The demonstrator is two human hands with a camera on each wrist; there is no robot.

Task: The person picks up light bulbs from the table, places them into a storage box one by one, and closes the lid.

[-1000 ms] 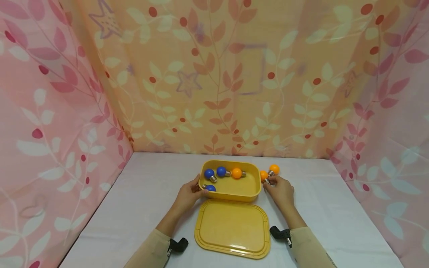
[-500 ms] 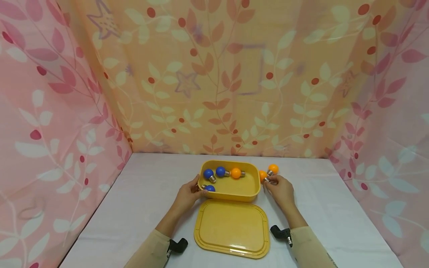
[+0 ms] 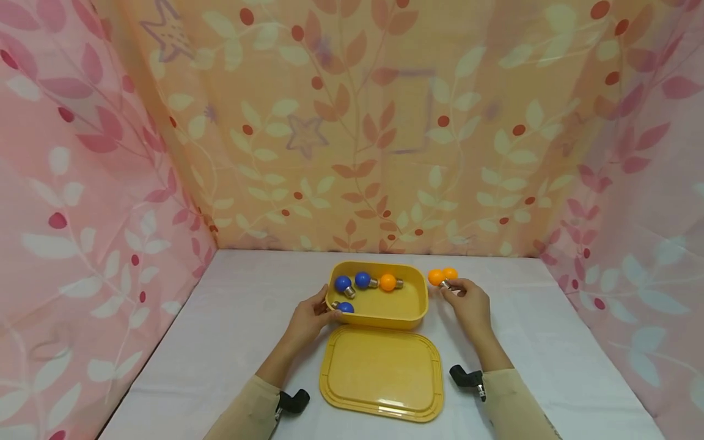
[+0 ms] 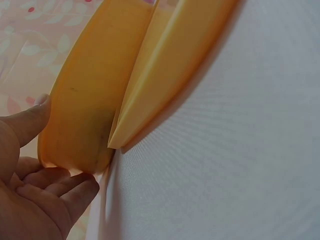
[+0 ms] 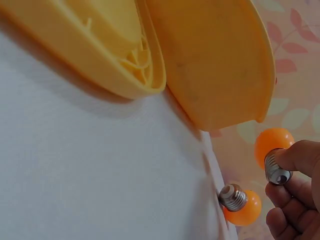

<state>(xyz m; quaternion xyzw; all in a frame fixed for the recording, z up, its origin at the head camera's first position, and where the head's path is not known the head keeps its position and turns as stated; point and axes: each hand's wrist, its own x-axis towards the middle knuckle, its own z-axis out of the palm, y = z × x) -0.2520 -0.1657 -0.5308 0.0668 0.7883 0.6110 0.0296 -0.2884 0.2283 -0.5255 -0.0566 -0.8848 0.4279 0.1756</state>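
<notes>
A yellow plastic box (image 3: pixel 404 305) stands uncovered on the white-clothed table in the head view. My left hand (image 3: pixel 309 318) grips its left end, thumb on the near wall and fingers around the side; the left wrist view shows the same hold on the box wall (image 4: pixel 90 95). To the right of the box, my right hand (image 3: pixel 467 305) pinches an orange light bulb (image 5: pixel 272 142) by its metal screw base, off the table. A second orange bulb (image 5: pixel 245 209) lies on the cloth below it. Inside the box are three blue bulbs (image 3: pixel 363 280) and one orange bulb (image 3: pixel 387 282).
A yellow lid (image 3: pixel 381 374) lies flat in front of the box, between the two forearms. Patterned cloth walls (image 3: pixel 352 122) close off the back and both sides of the white table (image 3: pixel 231 305).
My right hand has lifted the nearer orange bulb off the table and moved slightly up and right with it. The left hand and box stay in place.
</notes>
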